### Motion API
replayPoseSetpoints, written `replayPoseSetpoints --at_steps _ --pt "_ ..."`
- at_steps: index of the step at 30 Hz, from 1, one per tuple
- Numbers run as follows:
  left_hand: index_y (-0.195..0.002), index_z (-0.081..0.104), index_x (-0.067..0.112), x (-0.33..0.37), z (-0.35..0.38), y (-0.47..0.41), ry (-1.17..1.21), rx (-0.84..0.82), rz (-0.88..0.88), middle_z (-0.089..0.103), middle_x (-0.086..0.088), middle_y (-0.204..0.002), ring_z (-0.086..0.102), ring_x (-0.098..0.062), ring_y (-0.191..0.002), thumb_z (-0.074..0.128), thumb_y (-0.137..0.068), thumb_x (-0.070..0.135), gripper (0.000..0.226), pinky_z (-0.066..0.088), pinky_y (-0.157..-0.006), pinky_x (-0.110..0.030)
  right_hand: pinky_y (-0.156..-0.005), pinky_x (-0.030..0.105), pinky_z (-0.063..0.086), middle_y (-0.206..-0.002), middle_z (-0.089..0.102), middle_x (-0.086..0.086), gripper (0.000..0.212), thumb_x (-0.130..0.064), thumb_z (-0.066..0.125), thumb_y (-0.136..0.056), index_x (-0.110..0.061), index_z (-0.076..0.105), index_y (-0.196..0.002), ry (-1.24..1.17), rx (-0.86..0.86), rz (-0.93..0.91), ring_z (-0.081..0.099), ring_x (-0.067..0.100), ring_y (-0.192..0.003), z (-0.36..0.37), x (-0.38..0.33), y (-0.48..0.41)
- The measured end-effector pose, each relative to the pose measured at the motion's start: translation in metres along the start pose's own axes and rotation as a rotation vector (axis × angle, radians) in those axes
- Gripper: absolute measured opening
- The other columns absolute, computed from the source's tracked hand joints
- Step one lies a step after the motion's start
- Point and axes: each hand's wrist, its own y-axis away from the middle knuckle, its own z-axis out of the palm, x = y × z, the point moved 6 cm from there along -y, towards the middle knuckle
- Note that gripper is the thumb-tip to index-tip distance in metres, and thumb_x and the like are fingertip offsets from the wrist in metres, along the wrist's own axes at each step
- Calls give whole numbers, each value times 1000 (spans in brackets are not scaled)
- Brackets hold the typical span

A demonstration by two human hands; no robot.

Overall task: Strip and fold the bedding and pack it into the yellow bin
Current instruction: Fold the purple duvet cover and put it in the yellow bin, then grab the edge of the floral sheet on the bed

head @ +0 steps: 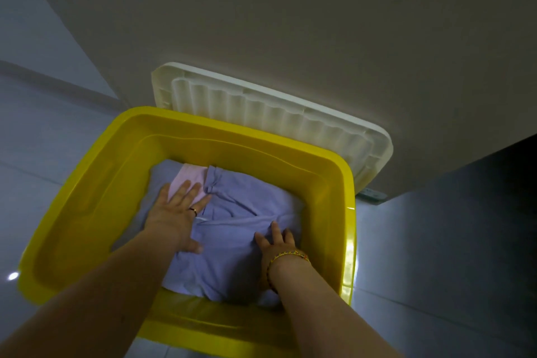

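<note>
Lilac bedding (232, 259) rumpled inside yellow bin (87, 197)

Glossy grey tiled floor (43, 154), faint grout lines, small bright light reflection (13, 275) at left, yellow plastic bin (87, 212) standing directly on the tiles, white ribbed lid (261, 113) just behind the bin, leaning against the beige wall (290, 23), lower edge hidden.

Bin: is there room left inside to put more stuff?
The bedding lies low, so the bin walls stand bare above it. Free on top: the back right by the far wall, and the near strip by the front wall. Crowded: the middle, where the left hand and right hand press, by the pink cloth.
</note>
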Motion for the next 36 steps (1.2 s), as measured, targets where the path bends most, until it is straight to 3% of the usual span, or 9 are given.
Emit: replayPoseSetpoints --at_steps 7,12,17,19,22,26,30,34,36 --pt "-147 -14 17 10 -1 -4 27 -59 -60 -20 -8 -155 -15 -25 -144 36 -96 42 75 -4 -114 -50 -114 51 19 -156 -15 3 76 -11 52 -90 -29 8 -148 36 -23 15 -7 30 -144 -8 2 -2" --pt "-149 13 20 14 -22 29 58 -63 56 18 -5 -154 18 -22 -142 28 -100 21 51 8 -116 -40 -109 40 34 -148 34 13 57 -14 48 -91 -12 29 -144 -76 -1 -24 37 31 -133 -40 3 28" --pt "-146 17 31 9 -91 122 69 106 248 27 6 -152 25 -10 -139 17 -99 30 47 12 -115 -28 -112 24 18 -155 18 10 57 -11 45 -95 -11 20 -147 -262 107 -187 23 23 -141 -80 8 130" --pt "-139 39 30 7 -137 177 129 228 370 50 0 -137 47 -7 -125 18 -83 32 60 31 -102 -16 -108 21 18 -155 20 7 56 -17 44 -96 -13 22 -147 -314 76 -185 24 21 -141 -86 17 180" --pt "-78 75 33 17 -226 267 -29 335 451 71 11 -68 65 3 -61 58 -41 27 42 45 -55 -7 -107 27 29 -149 33 8 55 -31 45 -89 -14 38 -141 -435 148 -166 36 24 -135 -107 47 268" --pt "-131 44 41 58 -297 339 116 338 533 47 14 -138 46 -5 -125 16 -94 28 49 36 -97 -15 -108 28 32 -144 42 6 41 -15 38 -96 -15 44 -137 -594 298 -69 39 24 -132 -125 100 391" --pt "-121 50 41 115 -378 417 302 336 597 49 11 -138 46 0 -121 36 -98 20 33 29 -99 -11 -104 24 34 -141 46 5 39 -17 37 -97 -17 48 -134 -768 492 101 44 21 -129 -125 155 511" --pt "-112 56 28 182 -418 489 587 300 704 61 0 -115 60 -15 -105 40 -93 1 37 42 -81 -12 -97 22 38 -131 56 6 36 -16 38 -94 -16 54 -127 -933 646 313 52 20 -120 -82 209 631" --pt "-105 57 28 217 -422 522 700 272 756 63 -6 -110 59 -21 -111 40 -91 -6 40 41 -91 -19 -99 18 34 -134 55 4 38 -16 39 -94 -19 52 -130 -1009 683 402 50 17 -123 -48 227 673"
